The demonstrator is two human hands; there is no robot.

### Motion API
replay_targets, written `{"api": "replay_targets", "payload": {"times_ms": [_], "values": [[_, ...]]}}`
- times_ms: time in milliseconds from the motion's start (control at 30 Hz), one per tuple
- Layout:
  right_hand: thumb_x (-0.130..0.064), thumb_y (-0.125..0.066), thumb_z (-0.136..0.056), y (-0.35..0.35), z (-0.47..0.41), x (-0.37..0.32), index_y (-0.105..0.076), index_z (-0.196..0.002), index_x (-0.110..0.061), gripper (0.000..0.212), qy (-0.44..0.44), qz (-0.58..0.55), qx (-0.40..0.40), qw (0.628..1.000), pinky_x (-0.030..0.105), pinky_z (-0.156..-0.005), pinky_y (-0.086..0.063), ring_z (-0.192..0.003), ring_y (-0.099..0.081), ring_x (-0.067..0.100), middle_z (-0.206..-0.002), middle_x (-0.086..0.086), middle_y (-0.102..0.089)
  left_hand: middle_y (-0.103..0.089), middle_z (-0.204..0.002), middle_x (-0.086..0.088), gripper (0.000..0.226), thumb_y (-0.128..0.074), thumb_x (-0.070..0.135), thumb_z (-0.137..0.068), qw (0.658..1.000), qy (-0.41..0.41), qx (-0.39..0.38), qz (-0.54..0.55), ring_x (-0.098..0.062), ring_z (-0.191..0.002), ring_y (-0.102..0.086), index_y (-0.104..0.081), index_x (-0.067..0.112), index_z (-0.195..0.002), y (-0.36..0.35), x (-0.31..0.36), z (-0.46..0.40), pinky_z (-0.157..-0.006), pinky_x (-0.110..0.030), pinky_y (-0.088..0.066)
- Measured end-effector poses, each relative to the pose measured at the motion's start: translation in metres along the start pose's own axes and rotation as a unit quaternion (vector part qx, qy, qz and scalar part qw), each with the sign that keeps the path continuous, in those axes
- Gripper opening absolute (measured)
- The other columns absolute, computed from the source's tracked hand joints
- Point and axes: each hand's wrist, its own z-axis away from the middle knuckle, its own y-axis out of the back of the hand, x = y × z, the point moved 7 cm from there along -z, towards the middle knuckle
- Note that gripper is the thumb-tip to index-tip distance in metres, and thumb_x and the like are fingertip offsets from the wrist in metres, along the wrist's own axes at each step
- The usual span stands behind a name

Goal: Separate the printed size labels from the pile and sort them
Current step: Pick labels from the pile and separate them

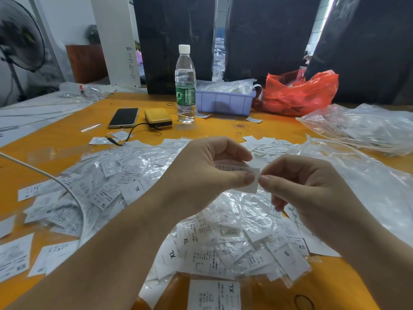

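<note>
Orange table surface carries a wide pile of labels, white slips printed XL, S and XS, many sealed in clear plastic sleeves. The pile spreads from 9 o'clock through the centre to 5 o'clock.

Above the pile centre, both hands meet on one small white label. The left hand pinches its left edge between thumb and curled forefinger. The right hand pinches the right edge with thumb and forefinger tips, remaining fingers curled loosely beneath.

At 12 o'clock, a lilac plastic bin holds clear bags of white slips. Just beside it at 1 o'clock, a red plastic bag lies open; its contents cannot be identified. At 2 o'clock, a clear plastic bag contains more white slips.

A water bottle, upright and partly filled, stands touching the bin's left corner. At 11 o'clock lie a phone and a yellow power bank with a black cable.
</note>
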Motion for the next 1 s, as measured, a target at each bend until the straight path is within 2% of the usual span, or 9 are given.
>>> {"api": "replay_targets", "payload": {"times_ms": [167, 433, 533, 633, 700, 767, 833, 933, 1000], "values": [[-0.021, -0.07, -0.078, -0.01, 0.001, -0.003, -0.072, -0.073, -0.015, 0.008, 0.012, 0.014, -0.028, 0.999, 0.036, -0.054, -0.047, -0.054, -0.055, 0.021, -0.06, 0.01, -0.061, -0.076, -0.079, -0.001, 0.026, -0.083, 0.003, -0.069, 1.0, 0.002, -0.013, 0.003, -0.013, -0.078, -0.074, -0.07, 0.012, -0.09, -0.003, -0.001, 0.001, -0.069, -0.02, -0.056], [-0.032, -0.07, -0.071, -0.002, 0.002, -0.005, -0.071, -0.073, -0.02, 0.012, 0.013, 0.063, 0.023, 0.998, 0.047, -0.056, -0.05, -0.059, -0.058, 0.03, -0.063, 0.007, -0.064, -0.076, -0.09, 0.002, 0.022, -0.075, 0.008, -0.074, 0.998, 0.034, -0.046, -0.005, -0.014, -0.088, -0.072, -0.072, 0.023, -0.09, -0.006, -0.006, 0.001, -0.074, -0.023, -0.057], [-0.034, -0.072, -0.074, 0.005, 0.0, -0.001, -0.069, -0.071, -0.022, 0.013, -0.005, 0.095, 0.048, 0.994, 0.048, -0.059, -0.053, -0.06, -0.06, 0.03, -0.062, 0.005, -0.065, -0.075, -0.089, 0.007, 0.027, -0.069, 0.002, -0.078, 0.995, 0.027, -0.007, -0.095, -0.01, -0.086, -0.07, -0.07, 0.027, -0.087, 0.004, -0.005, -0.001, -0.075, -0.028, -0.057], [-0.02, -0.068, -0.086, 0.016, -0.004, 0.01, -0.067, -0.071, -0.021, 0.015, -0.04, 0.143, 0.057, 0.987, 0.039, -0.061, -0.056, -0.054, -0.063, 0.014, -0.062, -0.001, -0.066, -0.07, -0.085, 0.009, 0.028, -0.065, 0.004, -0.083, 0.978, 0.024, 0.028, -0.203, -0.003, -0.079, -0.066, -0.067, 0.031, -0.09, 0.018, -0.003, -0.001, -0.061, -0.014, -0.053], [-0.014, -0.065, -0.088, 0.017, -0.004, 0.013, -0.067, -0.075, -0.024, 0.017, -0.047, 0.175, 0.051, 0.982, 0.031, -0.06, -0.056, -0.056, -0.064, 0.008, -0.066, -0.007, -0.068, -0.067, -0.084, 0.011, 0.025, -0.063, 0.011, -0.085, 0.959, 0.044, 0.022, -0.279, -0.002, -0.073, -0.063, -0.064, 0.034, -0.095, 0.022, -0.007, 0.0, -0.054, -0.014, -0.049], [-0.012, -0.062, -0.09, 0.014, -0.004, 0.016, -0.068, -0.083, -0.027, 0.018, -0.046, 0.223, 0.037, 0.973, 0.028, -0.064, -0.056, -0.065, -0.065, 0.008, -0.072, -0.011, -0.068, -0.065, -0.085, 0.013, 0.022, -0.062, 0.018, -0.086, 0.938, 0.085, 0.004, -0.337, -0.002, -0.072, -0.061, -0.061, 0.037, -0.096, 0.024, -0.015, 0.001, -0.055, -0.019, -0.047], [-0.015, -0.063, -0.09, 0.006, -0.003, 0.023, -0.067, -0.098, -0.03, 0.018, -0.056, 0.289, -0.008, 0.956, 0.025, -0.074, -0.051, -0.082, -0.06, 0.003, -0.09, -0.017, -0.063, -0.062, -0.089, 0.016, 0.02, -0.061, 0.021, -0.086, 0.918, 0.114, -0.002, -0.38, -0.001, -0.078, -0.06, -0.059, 0.039, -0.096, 0.025, -0.02, 0.002, -0.06, -0.021, -0.046], [-0.026, -0.062, -0.092, -0.002, -0.003, 0.036, -0.058, -0.124, -0.031, 0.033, -0.078, 0.4, -0.077, 0.91, 0.023, -0.09, -0.036, -0.112, -0.044, 0.006, -0.12, -0.015, -0.049, -0.059, -0.114, 0.015, 0.031, -0.063, 0.022, -0.085, 0.882, 0.103, 0.029, -0.459, -0.009, -0.101, -0.056, -0.058, 0.039, -0.111, 0.026, -0.018, 0.003, -0.082, -0.028, -0.049], [-0.021, -0.059, -0.093, -0.001, -0.005, 0.039, -0.052, -0.135, -0.028, 0.043, -0.09, 0.437, -0.084, 0.891, 0.026, -0.098, -0.033, -0.125, -0.034, 0.013, -0.131, -0.011, -0.044, -0.052, -0.127, 0.01, 0.041, -0.065, 0.021, -0.083, 0.852, 0.076, 0.058, -0.515, -0.017, -0.116, -0.047, -0.056, 0.037, -0.12, 0.025, -0.014, 0.002, -0.097, -0.036, -0.043]]}}
